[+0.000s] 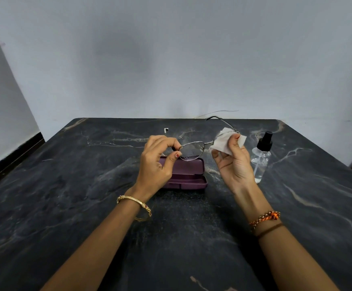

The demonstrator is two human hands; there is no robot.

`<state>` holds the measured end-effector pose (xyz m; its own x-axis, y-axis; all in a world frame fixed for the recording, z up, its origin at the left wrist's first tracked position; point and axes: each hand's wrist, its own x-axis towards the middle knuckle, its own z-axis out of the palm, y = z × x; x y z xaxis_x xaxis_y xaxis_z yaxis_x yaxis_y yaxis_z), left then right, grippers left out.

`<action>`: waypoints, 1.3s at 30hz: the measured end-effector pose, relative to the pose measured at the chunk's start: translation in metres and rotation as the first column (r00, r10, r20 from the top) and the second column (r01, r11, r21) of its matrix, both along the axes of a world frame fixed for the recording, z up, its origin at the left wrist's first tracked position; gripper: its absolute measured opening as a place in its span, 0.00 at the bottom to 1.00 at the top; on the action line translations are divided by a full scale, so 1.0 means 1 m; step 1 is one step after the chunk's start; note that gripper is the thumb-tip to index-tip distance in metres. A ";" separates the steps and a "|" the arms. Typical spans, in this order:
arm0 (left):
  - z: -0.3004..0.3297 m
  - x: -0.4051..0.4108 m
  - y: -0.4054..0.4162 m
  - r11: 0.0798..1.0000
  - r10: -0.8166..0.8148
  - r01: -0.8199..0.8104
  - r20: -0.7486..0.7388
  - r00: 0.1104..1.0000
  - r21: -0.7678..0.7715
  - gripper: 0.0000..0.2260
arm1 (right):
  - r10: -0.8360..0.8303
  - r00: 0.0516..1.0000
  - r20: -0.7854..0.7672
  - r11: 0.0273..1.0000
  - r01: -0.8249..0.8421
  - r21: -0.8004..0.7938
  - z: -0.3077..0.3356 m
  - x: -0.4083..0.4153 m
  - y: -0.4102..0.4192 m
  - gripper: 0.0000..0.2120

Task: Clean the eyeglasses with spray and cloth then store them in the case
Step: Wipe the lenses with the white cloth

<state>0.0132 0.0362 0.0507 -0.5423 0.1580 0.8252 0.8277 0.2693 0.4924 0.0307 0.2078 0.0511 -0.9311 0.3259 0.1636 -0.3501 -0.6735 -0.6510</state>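
Above the case [188, 172], hands [157, 162] wipe eyeglasses [191, 150].

Middle of the frame is pretty crowded: the open purple case [188, 175] is parked dead center, with the spray bottle [261, 158] stood just right of it. Bare dark table [66, 196] is left along the left side and bottom center.

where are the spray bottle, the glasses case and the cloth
spray bottle [261, 158], head view, on its clear body below the black nozzle
glasses case [188, 172], head view, on the purple shell
cloth [223, 142], head view, on the white fold by the right hand's fingers
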 end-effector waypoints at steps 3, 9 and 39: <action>-0.001 0.000 0.000 1.000 0.014 -0.015 0.008 1.000 0.018 0.02 | 0.013 1.000 -0.014 0.999 -0.012 0.053 -0.001 0.000 0.000 0.16; 0.001 -0.004 -0.004 0.996 0.076 -0.076 0.000 0.997 0.045 0.02 | -0.071 0.995 -0.063 0.907 0.091 0.411 0.000 -0.002 0.007 0.27; -0.001 -0.007 -0.003 0.995 0.026 -0.024 -0.014 1.000 0.100 0.06 | -0.071 0.994 -0.084 0.889 0.101 0.446 0.002 0.002 0.006 0.28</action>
<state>0.0066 0.0330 0.0496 -0.5321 0.0609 0.8445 0.8290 0.2402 0.5050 0.0328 0.2137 0.0528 -0.8854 0.2817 0.3698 -0.4445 -0.2796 -0.8511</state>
